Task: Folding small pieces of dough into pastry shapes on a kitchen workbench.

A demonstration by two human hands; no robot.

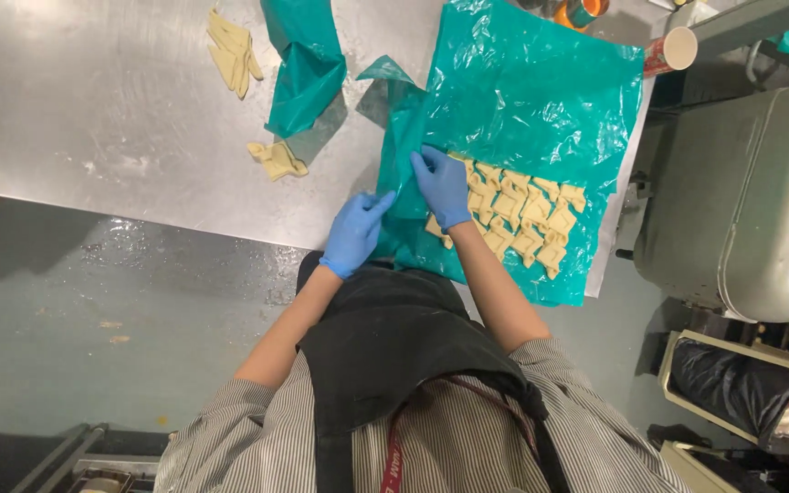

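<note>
- Striped sleeves and a dark apron point(385, 356) fill the foreground, with both blue-gloved hands out over the near edge of the steel desk point(93, 119).
- Left hand point(355, 235): its grip pinches the near edge of the teal plastic sheet point(531, 100).
- Right hand point(442, 187): fingers closed on a fold of the same sheet, just beside the pastry pieces point(527, 215) ranked at the desk's near right corner.
- Farther back lie a crumpled teal bag point(303, 64) and loose dough scraps point(276, 160).
</note>
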